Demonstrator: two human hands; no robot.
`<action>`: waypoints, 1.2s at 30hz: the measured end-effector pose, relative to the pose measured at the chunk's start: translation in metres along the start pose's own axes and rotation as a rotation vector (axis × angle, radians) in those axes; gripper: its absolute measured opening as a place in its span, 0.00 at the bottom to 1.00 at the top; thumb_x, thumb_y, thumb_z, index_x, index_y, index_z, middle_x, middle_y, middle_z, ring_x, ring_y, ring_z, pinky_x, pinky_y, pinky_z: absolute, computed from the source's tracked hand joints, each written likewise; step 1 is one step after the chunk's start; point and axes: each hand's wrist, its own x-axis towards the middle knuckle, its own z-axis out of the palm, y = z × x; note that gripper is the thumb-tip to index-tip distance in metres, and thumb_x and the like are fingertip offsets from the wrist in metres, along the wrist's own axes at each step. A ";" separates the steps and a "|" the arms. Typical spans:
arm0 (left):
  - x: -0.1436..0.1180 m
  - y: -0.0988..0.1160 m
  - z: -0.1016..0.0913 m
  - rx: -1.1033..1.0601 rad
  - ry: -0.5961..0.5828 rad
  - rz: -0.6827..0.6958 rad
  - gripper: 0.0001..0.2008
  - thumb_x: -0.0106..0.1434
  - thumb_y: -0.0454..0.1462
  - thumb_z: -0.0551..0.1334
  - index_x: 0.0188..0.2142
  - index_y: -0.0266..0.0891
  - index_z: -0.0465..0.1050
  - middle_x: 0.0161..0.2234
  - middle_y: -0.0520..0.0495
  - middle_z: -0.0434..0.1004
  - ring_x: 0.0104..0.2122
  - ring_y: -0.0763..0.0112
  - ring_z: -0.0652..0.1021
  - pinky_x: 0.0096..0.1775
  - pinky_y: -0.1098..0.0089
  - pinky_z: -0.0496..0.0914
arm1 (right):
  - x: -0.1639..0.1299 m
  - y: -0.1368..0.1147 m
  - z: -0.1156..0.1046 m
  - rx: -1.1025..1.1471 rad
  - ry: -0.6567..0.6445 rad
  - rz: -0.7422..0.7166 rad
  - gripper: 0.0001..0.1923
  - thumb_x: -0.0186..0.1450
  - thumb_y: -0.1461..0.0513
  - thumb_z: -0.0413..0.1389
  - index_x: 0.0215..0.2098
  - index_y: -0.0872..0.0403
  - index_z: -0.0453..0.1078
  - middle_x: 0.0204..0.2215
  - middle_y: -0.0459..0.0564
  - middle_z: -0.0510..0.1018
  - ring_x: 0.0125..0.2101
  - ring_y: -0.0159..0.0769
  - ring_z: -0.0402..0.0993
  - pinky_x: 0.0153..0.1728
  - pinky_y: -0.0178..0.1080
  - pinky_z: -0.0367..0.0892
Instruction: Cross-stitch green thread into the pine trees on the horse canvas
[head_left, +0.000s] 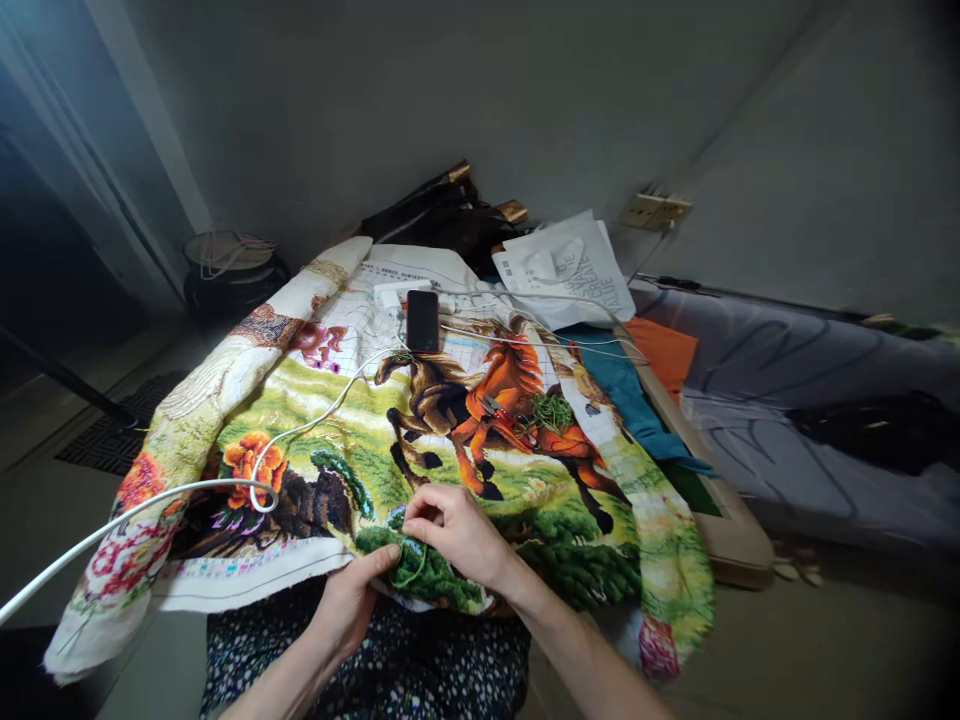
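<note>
Fingers first: our left hand (pixel 352 600) curls under the near hem of the cross-stitch canvas (pixel 360 440), fingers pressed together, propping the cloth up so it stays taut. Our right hand (pixel 457 530) pinches down on top, probably a needle, too small to tell, with green thread (pixel 412 572) looping below. Farther right, scissors (pixel 501 412) wait on the horse beside a green skein (pixel 553 410), within easy reach.

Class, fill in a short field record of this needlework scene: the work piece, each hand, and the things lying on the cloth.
work piece: horse cross-stitch canvas, spread out
left hand: holds the canvas's near edge from below
right hand: fingers pinched on top of the green stitching, needle too small to see
green thread: loops between the hands
on cloth: black phone, scissors, green thread bundle, white cable
</note>
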 end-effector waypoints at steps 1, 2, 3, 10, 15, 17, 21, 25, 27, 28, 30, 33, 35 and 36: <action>0.000 0.000 0.000 -0.001 0.003 0.004 0.20 0.42 0.37 0.73 0.38 0.35 0.80 0.31 0.45 0.83 0.42 0.53 0.79 0.48 0.57 0.69 | 0.001 0.000 0.001 0.001 -0.004 -0.005 0.05 0.57 0.71 0.62 0.26 0.56 0.74 0.24 0.44 0.77 0.26 0.30 0.71 0.29 0.31 0.62; 0.000 -0.001 -0.001 -0.002 0.006 0.004 0.21 0.42 0.37 0.73 0.38 0.35 0.80 0.31 0.45 0.83 0.42 0.53 0.79 0.48 0.57 0.69 | 0.002 0.000 0.002 0.001 -0.008 -0.008 0.05 0.57 0.71 0.61 0.26 0.56 0.74 0.24 0.44 0.78 0.27 0.30 0.71 0.29 0.32 0.62; 0.000 -0.001 -0.001 -0.003 0.009 0.002 0.21 0.42 0.37 0.73 0.38 0.35 0.80 0.30 0.45 0.83 0.43 0.53 0.79 0.48 0.57 0.69 | 0.003 0.001 0.003 0.001 -0.010 -0.009 0.05 0.57 0.70 0.61 0.26 0.56 0.74 0.25 0.44 0.78 0.27 0.30 0.71 0.30 0.32 0.62; 0.001 -0.002 -0.001 -0.014 0.017 -0.008 0.19 0.42 0.37 0.73 0.37 0.35 0.80 0.31 0.45 0.83 0.42 0.53 0.79 0.48 0.57 0.69 | 0.004 0.008 0.006 0.156 -0.022 0.114 0.04 0.57 0.70 0.59 0.26 0.56 0.73 0.21 0.43 0.75 0.22 0.29 0.69 0.25 0.31 0.62; 0.001 -0.001 0.000 0.002 0.005 -0.044 0.15 0.41 0.38 0.73 0.32 0.35 0.80 0.30 0.44 0.83 0.42 0.53 0.79 0.48 0.57 0.69 | 0.002 0.012 0.002 0.326 -0.083 0.288 0.04 0.58 0.69 0.57 0.26 0.56 0.69 0.18 0.42 0.72 0.20 0.30 0.69 0.21 0.31 0.63; 0.001 -0.001 -0.001 0.006 0.014 -0.049 0.15 0.41 0.38 0.73 0.30 0.35 0.80 0.30 0.44 0.83 0.42 0.52 0.79 0.48 0.57 0.69 | 0.002 0.011 -0.002 0.265 -0.106 0.252 0.05 0.58 0.70 0.57 0.25 0.56 0.69 0.18 0.42 0.71 0.20 0.30 0.68 0.22 0.31 0.63; 0.002 -0.002 -0.002 -0.003 0.034 -0.048 0.15 0.41 0.38 0.73 0.30 0.34 0.80 0.30 0.44 0.83 0.42 0.52 0.79 0.47 0.58 0.69 | -0.001 0.008 -0.012 -0.126 -0.127 -0.101 0.08 0.59 0.72 0.59 0.24 0.56 0.72 0.25 0.45 0.73 0.28 0.31 0.68 0.29 0.32 0.62; 0.003 -0.002 -0.002 -0.032 0.034 -0.048 0.17 0.41 0.36 0.73 0.33 0.35 0.80 0.32 0.44 0.83 0.42 0.53 0.79 0.49 0.57 0.68 | -0.005 0.007 -0.016 -0.557 -0.211 -0.375 0.09 0.63 0.71 0.55 0.27 0.56 0.73 0.29 0.48 0.71 0.31 0.33 0.67 0.30 0.34 0.58; 0.003 -0.003 -0.002 -0.040 0.027 -0.047 0.18 0.42 0.36 0.73 0.35 0.35 0.80 0.32 0.44 0.84 0.42 0.54 0.79 0.49 0.58 0.68 | -0.006 0.009 -0.016 -0.661 -0.238 -0.434 0.10 0.62 0.73 0.54 0.29 0.55 0.73 0.29 0.48 0.70 0.32 0.34 0.66 0.29 0.34 0.57; 0.003 -0.003 -0.002 -0.042 0.023 -0.048 0.19 0.42 0.36 0.73 0.36 0.35 0.80 0.33 0.44 0.84 0.41 0.54 0.79 0.48 0.58 0.68 | -0.006 0.011 -0.015 -0.667 -0.242 -0.446 0.11 0.61 0.73 0.54 0.30 0.55 0.74 0.29 0.47 0.70 0.32 0.34 0.66 0.29 0.34 0.56; 0.004 -0.004 -0.003 -0.043 0.022 -0.047 0.20 0.42 0.36 0.72 0.38 0.35 0.80 0.33 0.44 0.84 0.40 0.55 0.79 0.47 0.58 0.69 | -0.005 0.016 -0.015 -0.631 -0.232 -0.451 0.12 0.61 0.74 0.53 0.32 0.54 0.75 0.28 0.46 0.70 0.31 0.33 0.66 0.28 0.34 0.55; 0.005 -0.005 -0.004 -0.041 0.026 -0.042 0.21 0.43 0.36 0.72 0.39 0.35 0.80 0.33 0.45 0.84 0.40 0.55 0.79 0.47 0.59 0.69 | -0.004 0.021 -0.015 -0.571 -0.199 -0.453 0.14 0.62 0.74 0.53 0.34 0.53 0.77 0.28 0.46 0.69 0.29 0.32 0.66 0.27 0.33 0.55; 0.005 -0.005 -0.005 -0.037 0.024 -0.047 0.19 0.43 0.36 0.72 0.37 0.35 0.80 0.33 0.44 0.84 0.40 0.55 0.79 0.48 0.58 0.68 | -0.003 0.023 -0.015 -0.555 -0.180 -0.468 0.14 0.62 0.73 0.53 0.34 0.53 0.77 0.28 0.46 0.69 0.29 0.32 0.66 0.27 0.33 0.56; 0.005 -0.005 -0.005 -0.033 0.022 -0.051 0.18 0.43 0.37 0.72 0.36 0.35 0.80 0.33 0.44 0.84 0.39 0.55 0.80 0.48 0.58 0.68 | -0.003 0.022 -0.015 -0.554 -0.173 -0.475 0.14 0.63 0.73 0.52 0.33 0.53 0.77 0.28 0.46 0.69 0.29 0.32 0.66 0.27 0.33 0.56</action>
